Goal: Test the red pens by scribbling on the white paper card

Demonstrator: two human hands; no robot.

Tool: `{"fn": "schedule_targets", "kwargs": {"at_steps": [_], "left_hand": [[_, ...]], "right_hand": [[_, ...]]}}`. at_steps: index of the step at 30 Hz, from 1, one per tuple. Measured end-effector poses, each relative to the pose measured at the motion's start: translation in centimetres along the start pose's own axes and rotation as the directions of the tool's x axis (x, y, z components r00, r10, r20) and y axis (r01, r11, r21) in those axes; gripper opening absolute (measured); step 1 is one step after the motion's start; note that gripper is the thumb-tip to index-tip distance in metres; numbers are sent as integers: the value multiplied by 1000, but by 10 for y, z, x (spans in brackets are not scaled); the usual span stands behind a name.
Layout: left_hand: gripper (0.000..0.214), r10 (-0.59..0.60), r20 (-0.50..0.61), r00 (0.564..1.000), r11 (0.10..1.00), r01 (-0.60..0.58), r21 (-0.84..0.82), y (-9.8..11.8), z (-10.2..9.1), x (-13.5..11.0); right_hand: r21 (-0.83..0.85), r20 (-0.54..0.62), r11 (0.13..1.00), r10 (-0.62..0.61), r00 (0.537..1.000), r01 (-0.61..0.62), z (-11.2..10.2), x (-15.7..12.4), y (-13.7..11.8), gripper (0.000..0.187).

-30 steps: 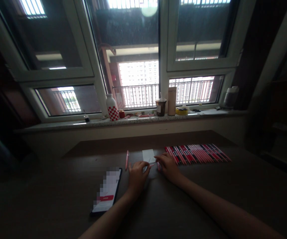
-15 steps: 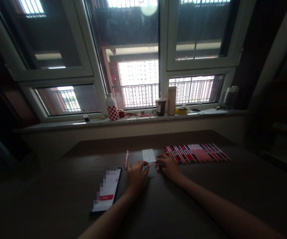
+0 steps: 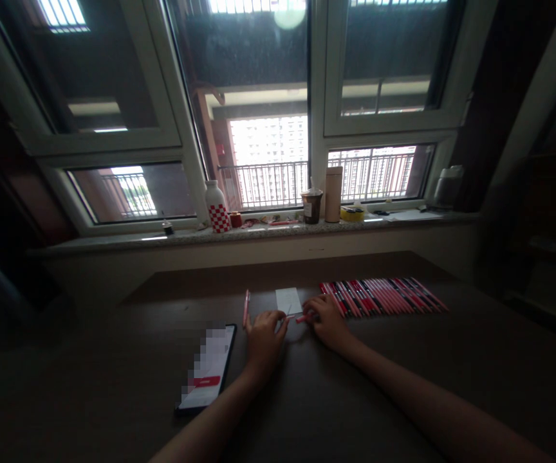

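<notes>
My left hand (image 3: 264, 337) is closed in a pinch on a thin pink pen part (image 3: 290, 316), its tip pointing right. Facing it, my right hand (image 3: 330, 323) grips a short pink tube (image 3: 301, 319), which looks like a pen cap. A small gap separates the two pieces. Just beyond them lies a white paper square (image 3: 288, 300). To the left of my left hand rests a pink pen (image 3: 246, 308). A tight row of pink, red and black pens (image 3: 384, 297) spreads out beyond and right of my right hand.
A phone (image 3: 206, 370) with a lit screen lies left of my left forearm on the dark table (image 3: 114, 373). Along the windowsill stand a checkered bottle (image 3: 218, 209), a drink cup (image 3: 311, 207), a tan flask (image 3: 333, 195) and a yellow tape roll (image 3: 352, 214).
The short pink tube in my right hand has turned from nearly upright to pointing left, towards the part in my left hand. My left hand has barely moved.
</notes>
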State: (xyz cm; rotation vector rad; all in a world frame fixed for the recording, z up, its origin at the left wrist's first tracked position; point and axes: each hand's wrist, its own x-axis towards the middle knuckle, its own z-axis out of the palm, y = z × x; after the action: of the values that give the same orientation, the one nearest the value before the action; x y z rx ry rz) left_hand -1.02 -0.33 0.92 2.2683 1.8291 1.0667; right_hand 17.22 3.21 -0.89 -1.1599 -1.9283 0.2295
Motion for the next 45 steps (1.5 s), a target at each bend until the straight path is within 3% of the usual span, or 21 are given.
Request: {"fn": "schedule_targets", "kwargs": {"at_steps": [13, 45], "left_hand": [[24, 0, 7, 1000, 1000, 0, -6, 0, -1, -1], [22, 3, 71, 997, 994, 5, -108, 2, -2, 1]], "right_hand": [[-10, -47, 1000, 17, 999, -17, -2, 1, 0, 18], [70, 74, 989, -134, 988, 129, -3, -1, -5, 21]]}}
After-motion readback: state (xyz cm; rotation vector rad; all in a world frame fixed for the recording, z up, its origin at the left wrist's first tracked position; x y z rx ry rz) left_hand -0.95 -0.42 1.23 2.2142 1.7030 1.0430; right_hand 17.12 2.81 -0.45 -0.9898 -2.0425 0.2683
